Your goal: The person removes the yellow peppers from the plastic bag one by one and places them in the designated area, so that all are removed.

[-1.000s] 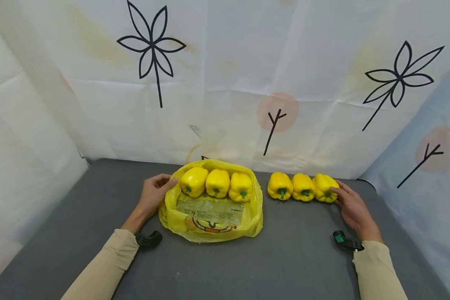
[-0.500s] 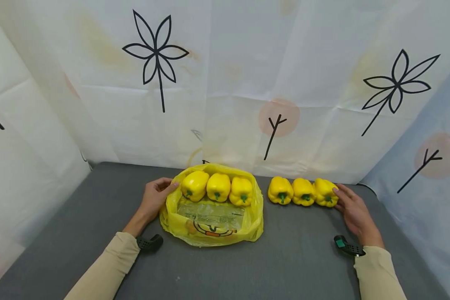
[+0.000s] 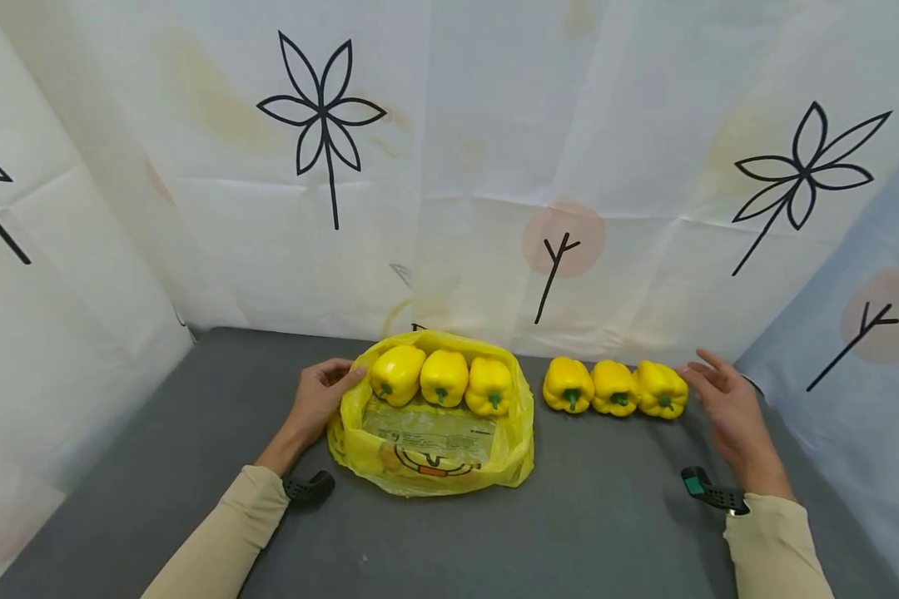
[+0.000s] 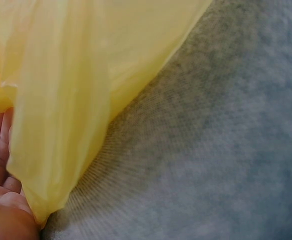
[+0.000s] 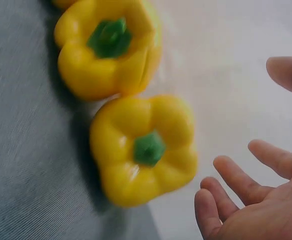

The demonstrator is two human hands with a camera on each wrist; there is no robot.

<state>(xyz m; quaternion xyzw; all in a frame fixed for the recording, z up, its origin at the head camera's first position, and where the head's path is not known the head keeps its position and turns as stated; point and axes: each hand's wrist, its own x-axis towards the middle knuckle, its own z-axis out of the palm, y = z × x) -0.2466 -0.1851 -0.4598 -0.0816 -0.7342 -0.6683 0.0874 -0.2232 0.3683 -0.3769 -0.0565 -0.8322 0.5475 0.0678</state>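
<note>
My left hand [image 3: 315,405] holds the left rim of a yellow plastic bag [image 3: 523,433], thumb over the edge. In the left wrist view the bag's side [image 4: 60,125] hides part of that hand. Three yellow bell peppers, one of them the left pepper [image 3: 398,376], lie in a row at the back inside the bag. To its right, three more stand side by side on the table, stems facing front. My right hand [image 3: 737,420] is just right of the end pepper [image 3: 661,391]. In the right wrist view its fingers [image 5: 236,177] are spread and apart from that pepper.
A grey table [image 3: 584,516] carries everything. White cloth [image 3: 479,166] with printed leaves hangs behind it, close to the peppers, and side cloths stand left and right.
My right hand has let go of the end pepper and moved slightly right, fingers spreading. The left hand stays on the bag. The head view has tilted up a little.
</note>
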